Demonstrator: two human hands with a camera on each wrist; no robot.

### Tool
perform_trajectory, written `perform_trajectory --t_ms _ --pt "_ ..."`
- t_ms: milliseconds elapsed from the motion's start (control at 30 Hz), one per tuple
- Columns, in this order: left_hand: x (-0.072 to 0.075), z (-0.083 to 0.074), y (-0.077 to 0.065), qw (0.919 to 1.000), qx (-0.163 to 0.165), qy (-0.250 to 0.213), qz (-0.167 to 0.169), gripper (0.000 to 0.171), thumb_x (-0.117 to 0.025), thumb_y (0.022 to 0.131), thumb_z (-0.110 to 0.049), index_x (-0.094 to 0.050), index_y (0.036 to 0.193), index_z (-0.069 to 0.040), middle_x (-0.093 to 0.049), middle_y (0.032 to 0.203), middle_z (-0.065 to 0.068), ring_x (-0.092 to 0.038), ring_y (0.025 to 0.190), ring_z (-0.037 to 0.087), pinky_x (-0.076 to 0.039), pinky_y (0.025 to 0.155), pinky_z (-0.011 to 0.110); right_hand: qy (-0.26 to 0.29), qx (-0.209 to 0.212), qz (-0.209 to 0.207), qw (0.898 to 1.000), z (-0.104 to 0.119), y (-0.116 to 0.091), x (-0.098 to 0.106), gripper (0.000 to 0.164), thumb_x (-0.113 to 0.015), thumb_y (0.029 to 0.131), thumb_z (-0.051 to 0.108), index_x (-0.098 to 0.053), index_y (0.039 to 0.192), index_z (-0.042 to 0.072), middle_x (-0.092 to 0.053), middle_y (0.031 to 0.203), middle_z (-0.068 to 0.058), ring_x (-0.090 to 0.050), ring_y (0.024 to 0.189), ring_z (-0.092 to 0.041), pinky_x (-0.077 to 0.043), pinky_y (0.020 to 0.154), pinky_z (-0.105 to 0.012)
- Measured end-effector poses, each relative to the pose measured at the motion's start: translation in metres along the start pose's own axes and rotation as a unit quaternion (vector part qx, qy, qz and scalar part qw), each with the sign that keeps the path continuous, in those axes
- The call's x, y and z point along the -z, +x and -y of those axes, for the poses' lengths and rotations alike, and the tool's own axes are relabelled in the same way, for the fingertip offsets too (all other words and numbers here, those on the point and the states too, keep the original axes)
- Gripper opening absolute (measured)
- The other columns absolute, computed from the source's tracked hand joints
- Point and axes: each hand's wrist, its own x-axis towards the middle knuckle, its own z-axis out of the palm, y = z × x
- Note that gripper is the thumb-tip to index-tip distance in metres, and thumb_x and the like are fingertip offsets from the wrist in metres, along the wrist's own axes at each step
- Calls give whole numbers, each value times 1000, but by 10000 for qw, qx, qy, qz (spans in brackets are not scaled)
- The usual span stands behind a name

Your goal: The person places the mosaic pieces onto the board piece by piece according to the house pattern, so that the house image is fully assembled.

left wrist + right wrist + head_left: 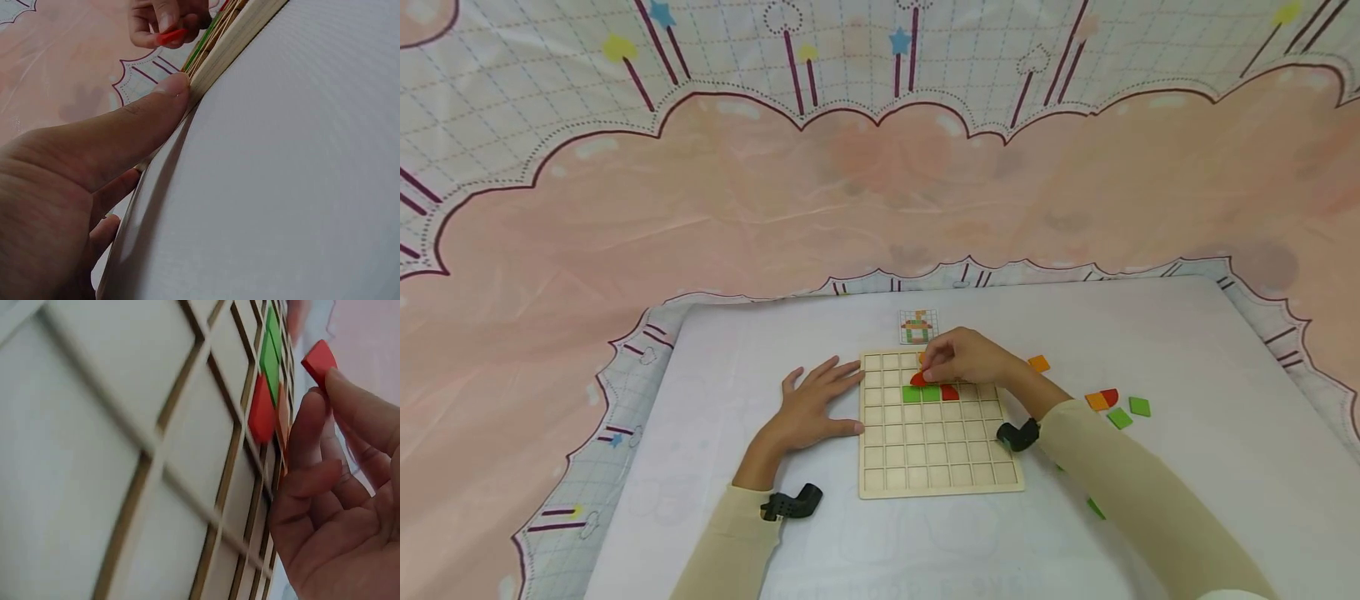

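Observation:
A square wooden grid board (936, 454) lies on the white table. Along its left edge rests my left hand (815, 408), fingers spread; in the left wrist view the thumb (144, 125) touches the board's side. Over the upper part of the board, my right hand (970, 358) pinches a red tile (320, 361) with a curved edge between thumb and fingertips. Two green square tiles (921, 394) sit side by side in cells below that hand, with another red tile (950, 392) directly right of them. An orange tile (922, 357) is mostly hidden behind the right fingers.
A small picture card (917, 327) with a coloured grid pattern lies beyond the board. Loose tiles lie to the right: an orange tile (1039, 363), an orange tile (1097, 402) against a red tile (1109, 397), and green tiles (1139, 407), some partly behind the right sleeve (1135, 483).

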Motion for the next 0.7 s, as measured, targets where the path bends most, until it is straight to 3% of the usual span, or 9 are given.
perform_trajectory --t_ms 267,700 --pt "1 -1 0 10000 31 -11 58 87 -79 81 -56 -46 155 -26 -36 166 -6 -17 159 28 1 119 67 -129 -60 -79 9999 17 12 -20 5 -80 90 20 -77 92 16 -72 84 1 -61 79 -17 -51 75 -31" --pt "0 1 -1 10000 -12 39 55 87 -78 82 -58 -45 155 -27 -35 166 -7 -17 159 26 2 119 67 -856 -80 -83 9963 31 23 -38 6 -83 86 17 -78 83 16 -70 76 4 -60 73 -11 -50 69 -26"
